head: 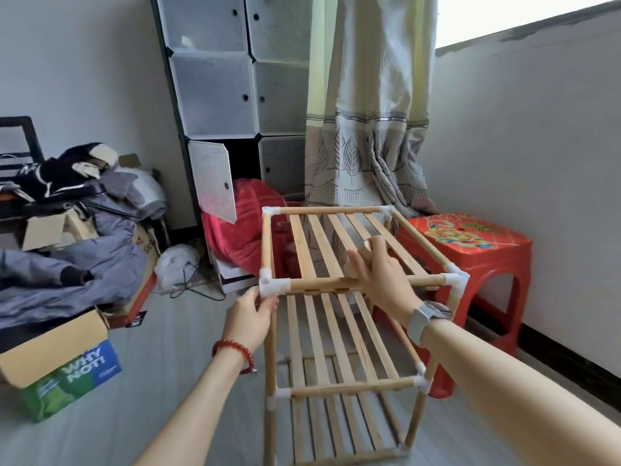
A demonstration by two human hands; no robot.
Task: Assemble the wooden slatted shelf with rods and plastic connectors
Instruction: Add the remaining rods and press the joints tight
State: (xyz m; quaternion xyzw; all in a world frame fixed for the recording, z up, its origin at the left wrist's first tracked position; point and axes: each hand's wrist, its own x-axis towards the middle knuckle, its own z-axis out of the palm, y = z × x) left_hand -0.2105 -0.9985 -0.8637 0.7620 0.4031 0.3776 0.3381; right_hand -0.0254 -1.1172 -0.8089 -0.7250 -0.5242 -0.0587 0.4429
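Standing at frame centre on floor: wooden shelf, three slatted tiers, rods joined by white plastic connectors. Left hand at near-left top connector, grip pinching corner between thumb and fingers. Right hand lying on top tier slats, fingers spread flat, pressing down; watch on wrist. Red stool just beside shelf, right of centre. Cardboard box lower left. Curtain behind, upper centre.
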